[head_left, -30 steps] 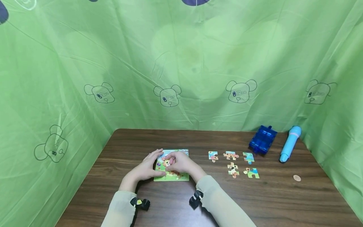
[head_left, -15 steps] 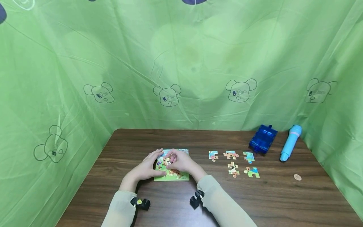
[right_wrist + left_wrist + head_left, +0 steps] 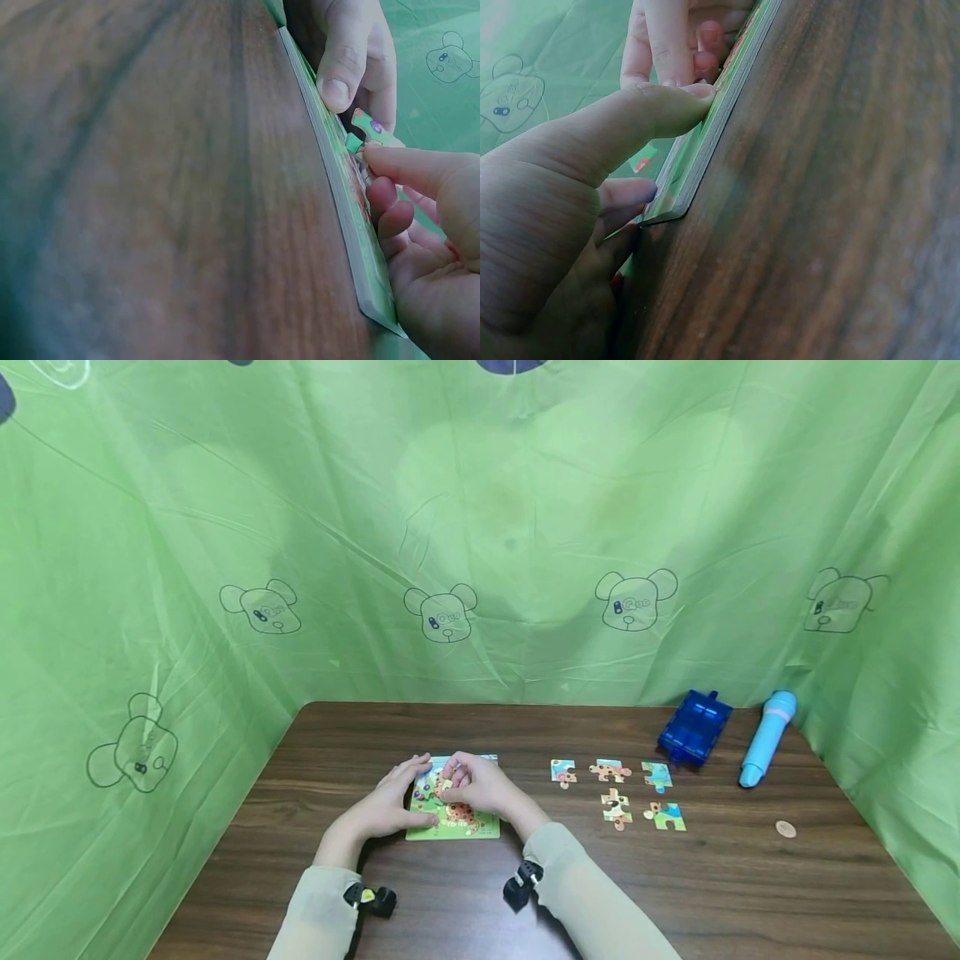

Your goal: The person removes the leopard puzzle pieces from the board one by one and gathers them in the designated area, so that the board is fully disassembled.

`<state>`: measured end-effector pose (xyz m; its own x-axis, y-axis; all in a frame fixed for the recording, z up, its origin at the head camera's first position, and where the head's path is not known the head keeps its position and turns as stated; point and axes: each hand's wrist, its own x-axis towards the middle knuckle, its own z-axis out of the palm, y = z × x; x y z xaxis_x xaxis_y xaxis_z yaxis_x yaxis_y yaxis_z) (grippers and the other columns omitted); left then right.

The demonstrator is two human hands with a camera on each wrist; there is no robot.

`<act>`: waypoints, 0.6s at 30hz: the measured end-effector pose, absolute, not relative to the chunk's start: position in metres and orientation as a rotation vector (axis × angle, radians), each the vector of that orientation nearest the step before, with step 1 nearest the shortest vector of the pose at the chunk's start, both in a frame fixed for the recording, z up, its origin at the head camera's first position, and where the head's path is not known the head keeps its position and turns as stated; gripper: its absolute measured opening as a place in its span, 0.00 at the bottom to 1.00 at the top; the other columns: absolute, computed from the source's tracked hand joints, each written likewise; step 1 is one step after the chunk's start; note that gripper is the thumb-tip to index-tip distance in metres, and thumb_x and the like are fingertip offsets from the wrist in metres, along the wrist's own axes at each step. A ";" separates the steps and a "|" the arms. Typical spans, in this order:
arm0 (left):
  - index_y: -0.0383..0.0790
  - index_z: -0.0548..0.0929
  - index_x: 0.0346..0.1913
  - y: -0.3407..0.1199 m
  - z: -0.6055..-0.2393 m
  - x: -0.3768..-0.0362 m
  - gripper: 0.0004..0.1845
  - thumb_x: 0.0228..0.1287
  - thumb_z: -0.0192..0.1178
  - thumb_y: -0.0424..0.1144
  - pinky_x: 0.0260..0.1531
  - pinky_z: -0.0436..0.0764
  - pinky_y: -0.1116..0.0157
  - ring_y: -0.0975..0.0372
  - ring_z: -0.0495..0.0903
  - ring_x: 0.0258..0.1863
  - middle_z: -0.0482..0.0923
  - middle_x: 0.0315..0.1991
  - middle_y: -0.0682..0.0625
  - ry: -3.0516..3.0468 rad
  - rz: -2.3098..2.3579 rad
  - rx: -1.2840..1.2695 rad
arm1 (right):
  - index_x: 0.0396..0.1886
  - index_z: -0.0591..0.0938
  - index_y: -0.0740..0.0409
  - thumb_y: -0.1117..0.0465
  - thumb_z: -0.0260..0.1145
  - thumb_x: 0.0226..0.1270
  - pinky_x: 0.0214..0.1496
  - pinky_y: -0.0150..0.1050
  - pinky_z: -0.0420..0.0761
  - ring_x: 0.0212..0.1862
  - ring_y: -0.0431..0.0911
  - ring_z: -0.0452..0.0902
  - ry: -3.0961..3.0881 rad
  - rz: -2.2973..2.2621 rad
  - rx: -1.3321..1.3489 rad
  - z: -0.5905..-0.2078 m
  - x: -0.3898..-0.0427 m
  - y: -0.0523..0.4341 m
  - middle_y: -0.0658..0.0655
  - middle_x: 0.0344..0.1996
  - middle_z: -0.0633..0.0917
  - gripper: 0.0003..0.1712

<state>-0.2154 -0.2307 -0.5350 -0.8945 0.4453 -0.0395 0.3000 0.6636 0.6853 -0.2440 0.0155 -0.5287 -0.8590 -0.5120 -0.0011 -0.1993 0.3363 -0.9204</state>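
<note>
A jigsaw puzzle board (image 3: pixel 450 832) with a bright animal picture and a green lower border lies at the table's left centre. My left hand (image 3: pixel 386 806) rests along its left side, thumb pressing on the picture and the other fingers stretched toward the upper left corner. Over the board's middle, my right hand (image 3: pixel 480 787) pinches a small jigsaw piece (image 3: pixel 367 124) between thumb and fingers. In the right wrist view that piece tilts up from the board and shows green and purple; the fingers hide part of it. The left wrist view shows the left thumb (image 3: pixel 656 109) on the board's edge.
Several loose jigsaw pieces (image 3: pixel 610 770) lie in two rows right of the board. Behind them sit a translucent blue box (image 3: pixel 695 728) and a light blue toy microphone (image 3: pixel 768 739). A small round disc (image 3: pixel 785 829) lies farther right. Green curtain (image 3: pixel 525 527) surrounds the table.
My right thumb and fingers have risen slightly away from the board's middle, uncovering more of the spotted animal printed there. The left hand and the loose pieces stay where they were.
</note>
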 end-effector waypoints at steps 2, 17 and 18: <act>0.34 0.65 0.84 -0.231 -0.535 -0.215 0.56 0.62 0.80 0.59 0.82 0.47 0.31 0.39 0.48 0.87 0.55 0.88 0.41 2.678 1.043 0.607 | 0.47 0.83 0.60 0.68 0.82 0.63 0.34 0.30 0.77 0.32 0.39 0.75 2.286 -1.552 -0.626 -0.529 -0.244 0.016 0.50 0.33 0.81 0.17; 0.35 0.66 0.84 -0.232 -0.536 -0.216 0.56 0.62 0.80 0.59 0.82 0.47 0.31 0.40 0.49 0.87 0.55 0.88 0.42 2.691 1.032 0.617 | 0.47 0.83 0.61 0.68 0.81 0.64 0.35 0.30 0.78 0.32 0.39 0.76 2.384 -1.510 -0.672 -0.530 -0.240 0.013 0.52 0.33 0.82 0.17; 0.35 0.66 0.84 -0.232 -0.536 -0.216 0.56 0.62 0.80 0.59 0.82 0.47 0.31 0.40 0.49 0.87 0.55 0.88 0.42 2.691 1.032 0.618 | 0.47 0.82 0.61 0.68 0.81 0.65 0.35 0.30 0.78 0.32 0.39 0.76 2.401 -1.498 -0.673 -0.530 -0.240 0.012 0.51 0.33 0.82 0.17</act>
